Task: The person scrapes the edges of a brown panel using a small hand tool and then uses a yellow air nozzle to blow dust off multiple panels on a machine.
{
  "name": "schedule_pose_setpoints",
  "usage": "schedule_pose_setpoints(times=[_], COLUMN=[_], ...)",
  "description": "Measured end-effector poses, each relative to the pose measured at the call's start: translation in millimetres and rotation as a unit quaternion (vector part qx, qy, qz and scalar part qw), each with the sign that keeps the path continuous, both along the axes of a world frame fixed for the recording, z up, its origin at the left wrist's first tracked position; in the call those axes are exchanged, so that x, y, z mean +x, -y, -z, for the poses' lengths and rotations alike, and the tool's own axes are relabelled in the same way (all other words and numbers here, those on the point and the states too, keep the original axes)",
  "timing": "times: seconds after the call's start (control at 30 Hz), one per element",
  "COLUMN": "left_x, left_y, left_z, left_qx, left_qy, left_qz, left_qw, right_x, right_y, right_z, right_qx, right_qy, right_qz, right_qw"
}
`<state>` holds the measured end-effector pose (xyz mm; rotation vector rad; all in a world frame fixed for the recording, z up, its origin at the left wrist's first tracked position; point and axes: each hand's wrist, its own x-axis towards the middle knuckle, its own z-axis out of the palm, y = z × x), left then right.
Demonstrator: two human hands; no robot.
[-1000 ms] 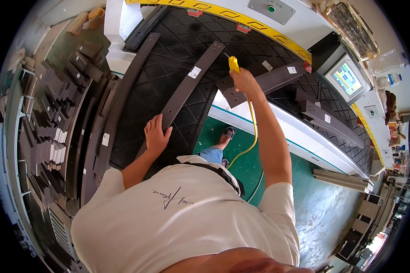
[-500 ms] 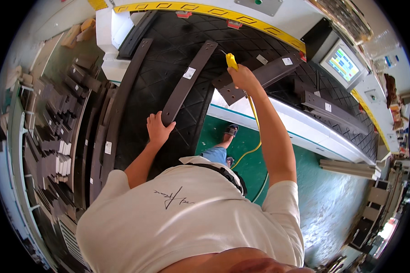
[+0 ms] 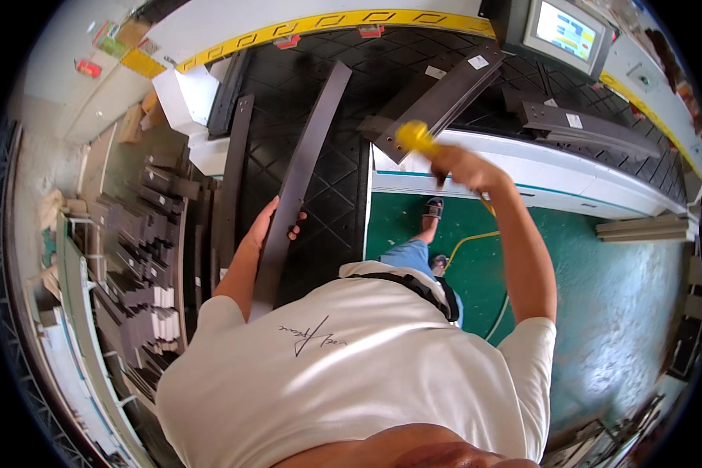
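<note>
My left hand point(image 3: 262, 226) is closed round a long dark brown board point(image 3: 303, 160), thumb on the near side and fingertips showing at its right edge. The board tilts up off the black grooved table point(image 3: 331, 183), its near end by my shirt. To the right, my right hand point(image 3: 472, 170) grips a yellow air blow gun point(image 3: 415, 137), both smeared by motion. From it a yellow hose point(image 3: 466, 243) hangs toward the floor. Just beyond the gun lie stacked brown boards point(image 3: 441, 97) with white labels and drilled holes.
Another long brown board point(image 3: 236, 171) lies left of the held one. A lit control screen point(image 3: 563, 31) stands at the far right, near more labelled boards point(image 3: 589, 125). Racks of brown pieces point(image 3: 144, 234) fill the left. A yellow-edged machine beam point(image 3: 327, 22) spans the back.
The held board has been lifted and turned, its labelled face out of sight. My left hand now grips farther along it. My right hand has drawn the blow gun back and right.
</note>
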<state>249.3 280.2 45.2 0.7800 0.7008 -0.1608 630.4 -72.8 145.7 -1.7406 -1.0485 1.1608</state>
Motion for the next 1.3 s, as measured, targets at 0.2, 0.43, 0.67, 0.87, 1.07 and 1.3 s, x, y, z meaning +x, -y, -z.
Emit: schedule_pose_setpoints(times=[0.2, 0.43, 0.67, 0.87, 1.07, 1.3], left_x=[7.3, 11.8, -30.0, -93.1, 16.6, 27.5], left_y=[7.9, 1.6, 52.9, 28.4, 36.3, -22.4], left_z=[-0.9, -20.3, -60.2, -57.3, -226.4, -298.4], left_qx=[0.107, 0.293, 0.385, 0.526, 0.460, 0.565], left_qy=[-0.076, -0.154, -0.217, -0.077, 0.032, 0.098], left_qz=[0.015, 0.036, 0.018, -0.208, -0.440, -0.486], left_qw=[0.991, 0.943, 0.897, 0.821, 0.771, 0.660], right_x=[-33.8, -95.5, -125.5, -142.3, -157.9, -183.6], right_y=[35.2, 110.2, 154.9, 176.1, 202.9, 211.2], right_z=[-5.5, 25.5, 69.6, 98.0, 114.4, 142.8], right_qx=[-0.072, -0.082, 0.098, 0.112, 0.098, 0.137], right_qy=[-0.044, -0.271, -0.442, -0.486, -0.483, -0.517], right_qz=[0.102, -0.015, 0.199, 0.277, 0.301, 0.386], right_qw=[0.991, 0.959, 0.869, 0.821, 0.816, 0.752])
